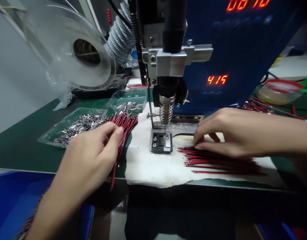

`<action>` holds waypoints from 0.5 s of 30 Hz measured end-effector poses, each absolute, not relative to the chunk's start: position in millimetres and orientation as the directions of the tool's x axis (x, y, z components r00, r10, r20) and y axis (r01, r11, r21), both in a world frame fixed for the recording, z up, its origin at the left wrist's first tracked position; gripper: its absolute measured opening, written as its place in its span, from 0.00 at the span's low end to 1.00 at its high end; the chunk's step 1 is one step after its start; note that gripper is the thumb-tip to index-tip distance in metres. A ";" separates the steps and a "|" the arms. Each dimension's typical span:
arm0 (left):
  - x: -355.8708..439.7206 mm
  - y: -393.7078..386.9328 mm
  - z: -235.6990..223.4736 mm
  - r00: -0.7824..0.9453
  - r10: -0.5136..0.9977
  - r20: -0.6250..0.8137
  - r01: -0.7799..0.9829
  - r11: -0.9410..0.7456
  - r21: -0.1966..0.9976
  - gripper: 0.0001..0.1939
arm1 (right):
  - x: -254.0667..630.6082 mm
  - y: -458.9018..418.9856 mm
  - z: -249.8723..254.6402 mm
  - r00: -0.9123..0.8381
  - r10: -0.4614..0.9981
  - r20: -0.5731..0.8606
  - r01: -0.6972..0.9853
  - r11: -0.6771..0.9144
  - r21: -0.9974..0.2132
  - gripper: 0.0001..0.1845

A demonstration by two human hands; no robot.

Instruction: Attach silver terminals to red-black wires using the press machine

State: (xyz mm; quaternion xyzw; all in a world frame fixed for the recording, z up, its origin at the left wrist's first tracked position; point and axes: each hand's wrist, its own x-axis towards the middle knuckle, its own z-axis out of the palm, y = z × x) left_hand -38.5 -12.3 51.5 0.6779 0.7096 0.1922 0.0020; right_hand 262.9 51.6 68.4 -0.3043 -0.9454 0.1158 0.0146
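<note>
My left hand is closed, thumb against curled fingers, beside a bundle of red wires with metal ends; whatever it pinches is hidden. On the white cloth lies a row of red and black wires. My right hand reaches over that row from the right, its fingertips pinched at the top wires. Between the hands stands a soldering machine's spring-wrapped tip, directly above a small black fixture with a metal block. A thin dark strip runs from the fixture toward my right fingers.
A clear tray of small metal terminals sits on the green table at left. Behind are a clear plastic reel and the blue machine housing with red digits. A blue bin is at lower left. More wires lie right.
</note>
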 end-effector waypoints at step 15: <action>-43.4 32.9 55.0 -0.059 0.998 0.038 0.949 0.068 -0.308 0.27 | 256.3 47.2 61.2 -0.793 0.595 -0.134 0.609 0.760 -0.226 0.10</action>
